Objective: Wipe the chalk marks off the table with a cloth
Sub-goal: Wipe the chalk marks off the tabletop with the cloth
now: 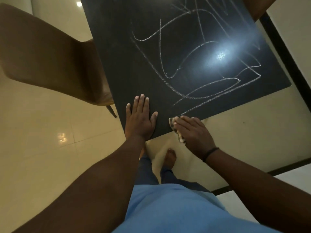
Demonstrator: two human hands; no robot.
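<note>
The left hand (140, 118) lay flat, fingers straight, bracing the bench (117, 47) corner. Just beside it, the right hand (193, 132) pressed the cloth (171, 122) down under straight fingers at the bench's near edge. Chalk marks (193, 64) lay beyond; firm, overlapping strokes outward would likely clear them best.

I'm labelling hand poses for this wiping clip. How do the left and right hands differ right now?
The left hand lies flat and bare on the table, fingers spread; the right hand presses a cloth at the near edge. The right wrist wears a dark band; the left has none. The right hand sits nearer the chalk marks. Both rest palm down.
</note>
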